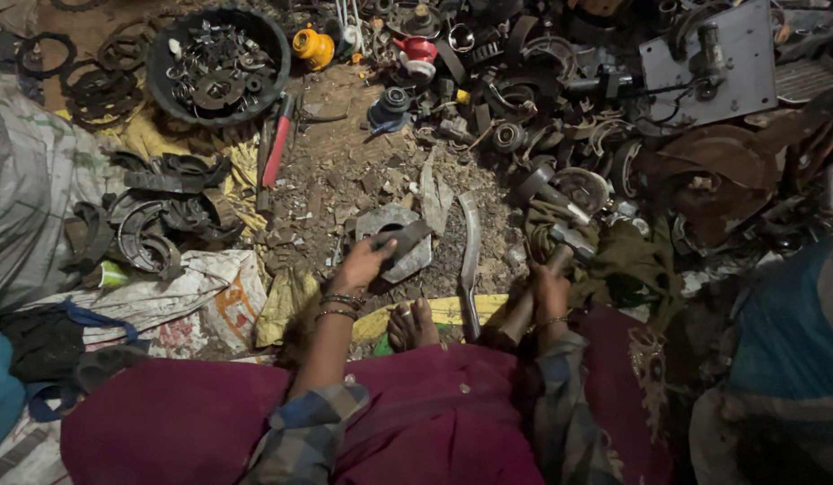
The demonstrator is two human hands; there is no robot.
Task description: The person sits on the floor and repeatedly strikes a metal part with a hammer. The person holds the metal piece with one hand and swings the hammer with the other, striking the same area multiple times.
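While curved brake shoes (161,220) lie heaped at the left edge of the littered ground (345,171) below a round black basin (217,65) of small parts, the left hand (361,265) presses a dark curved piece (400,238) onto a flat grey metal block (391,235), fingers closed over it, apparently to steady it. Further right, the right hand (551,292) grips a hammer (547,269) by the handle, head raised just beside the block, seemingly ready to strike.

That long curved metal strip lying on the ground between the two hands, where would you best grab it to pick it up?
Probably at the near end of the long curved grey metal strip, coming from above. It lies flat on the dirt floor, running away from the bare foot. That end is closest to the right hand, which holds a hammer, and the strip looks narrow enough for a grip across its width.
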